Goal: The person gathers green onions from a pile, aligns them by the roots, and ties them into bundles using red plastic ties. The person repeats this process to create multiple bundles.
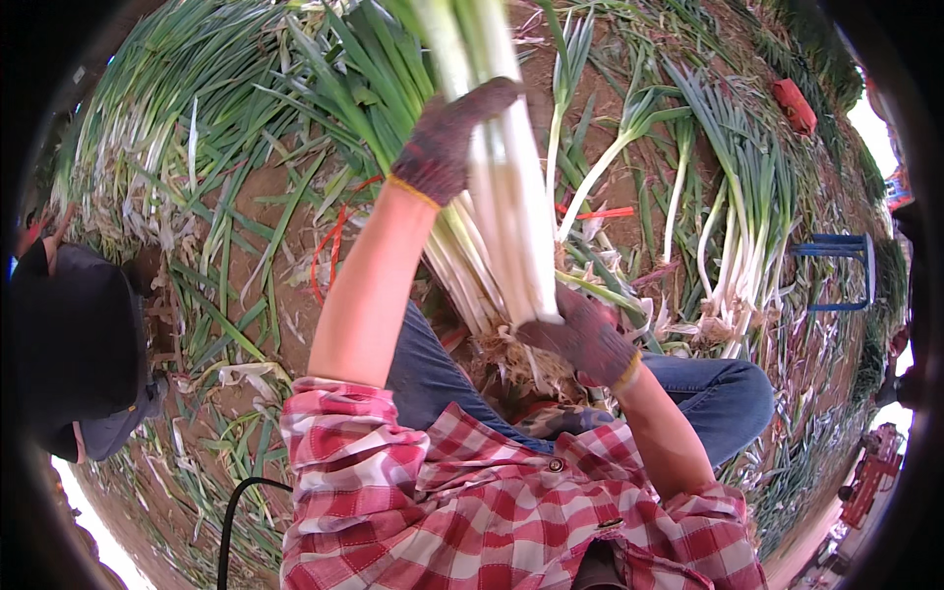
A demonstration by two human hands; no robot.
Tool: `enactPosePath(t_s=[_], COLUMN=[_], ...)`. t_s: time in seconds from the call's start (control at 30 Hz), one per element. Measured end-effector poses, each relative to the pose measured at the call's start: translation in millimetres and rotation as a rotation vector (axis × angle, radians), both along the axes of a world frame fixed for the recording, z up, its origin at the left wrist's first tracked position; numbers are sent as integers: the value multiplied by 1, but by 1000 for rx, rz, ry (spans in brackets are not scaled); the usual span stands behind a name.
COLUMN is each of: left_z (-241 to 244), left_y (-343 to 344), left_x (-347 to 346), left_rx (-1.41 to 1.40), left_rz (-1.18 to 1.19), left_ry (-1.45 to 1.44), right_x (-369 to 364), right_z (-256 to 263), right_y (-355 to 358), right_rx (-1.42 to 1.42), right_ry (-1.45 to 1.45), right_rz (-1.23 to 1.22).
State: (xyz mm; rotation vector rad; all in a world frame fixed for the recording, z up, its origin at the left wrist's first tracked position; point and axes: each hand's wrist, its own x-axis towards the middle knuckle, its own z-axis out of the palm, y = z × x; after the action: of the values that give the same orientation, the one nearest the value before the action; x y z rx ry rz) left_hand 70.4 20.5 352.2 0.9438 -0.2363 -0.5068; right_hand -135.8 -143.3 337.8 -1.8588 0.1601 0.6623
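A bundle of long green onions [509,192] stands steeply between my hands, its white stalks nearest me and its roots low over my lap. My left hand [453,140], in a dark knitted work glove, is closed around the upper white stalks. Lower down, my right hand [582,335], gloved alike, grips the bundle near the root end. Behind and left of it, more green onions [464,258] lean with their roots [509,354] between my legs. Several loose green onions [605,158] lie on the soil just beyond.
A large heap of green onions [184,96] lies far left, a smaller pile [737,221] at right. Orange-red strips [605,213] lie on the leaf-strewn soil. A blue metal-framed stool [841,251] and a red bundle [795,107] stand right. A person in dark clothing [81,332] is at left.
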Motion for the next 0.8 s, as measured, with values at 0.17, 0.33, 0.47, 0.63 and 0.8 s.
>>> enactPosePath(t_s=[0.17,0.33,0.47,0.63,0.8], left_z=[-99,-162,-203,-230,-247], left_y=[69,78,79,78,93], left_x=[15,9,14,7,7], left_rx=[332,622,833,1320,1372], left_rz=[307,436,494,369,231], left_ry=[90,309,152,174,79], right_x=[13,8,14,0,7], right_z=[-120,-177,-194,-212,-200], right_y=[12,25,40,44,69], right_rx=[65,460,533,-210,-475], right_ry=[-117,183,567,242,302], right_rz=[212,-64,-268,-57,-65])
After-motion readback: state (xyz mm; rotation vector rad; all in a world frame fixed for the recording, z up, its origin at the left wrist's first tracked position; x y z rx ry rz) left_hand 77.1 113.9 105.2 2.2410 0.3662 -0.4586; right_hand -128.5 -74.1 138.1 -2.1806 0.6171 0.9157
